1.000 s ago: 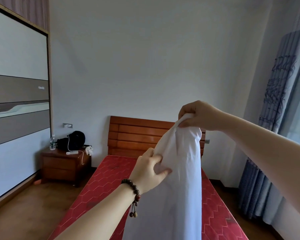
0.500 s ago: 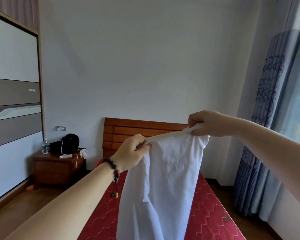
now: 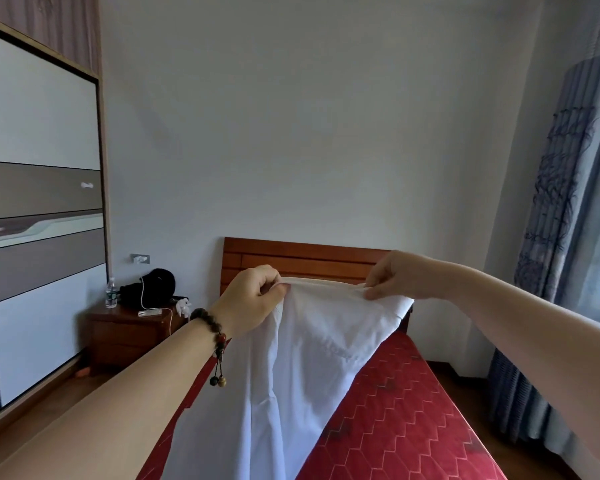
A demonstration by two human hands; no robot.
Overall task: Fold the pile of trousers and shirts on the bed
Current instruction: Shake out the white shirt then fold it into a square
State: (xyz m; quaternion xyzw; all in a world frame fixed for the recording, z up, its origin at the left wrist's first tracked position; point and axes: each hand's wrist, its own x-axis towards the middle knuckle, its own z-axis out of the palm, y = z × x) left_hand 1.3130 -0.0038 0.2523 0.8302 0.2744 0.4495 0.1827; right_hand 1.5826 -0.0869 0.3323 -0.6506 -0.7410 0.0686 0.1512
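Wooden nightstand (image 3: 129, 336) by the headboard (image 3: 302, 261), carrying a water bottle (image 3: 111, 294), black bag (image 3: 153, 287) and white charger (image 3: 150, 312). Wardrobe (image 3: 39, 216) at left. Wall socket (image 3: 140, 259). Blue patterned curtain (image 3: 561, 209) at right.

Home bedroom: bed (image 3: 413, 410), nightstand (image 3: 125, 336), perhaps wardrobe (image 3: 39, 202).
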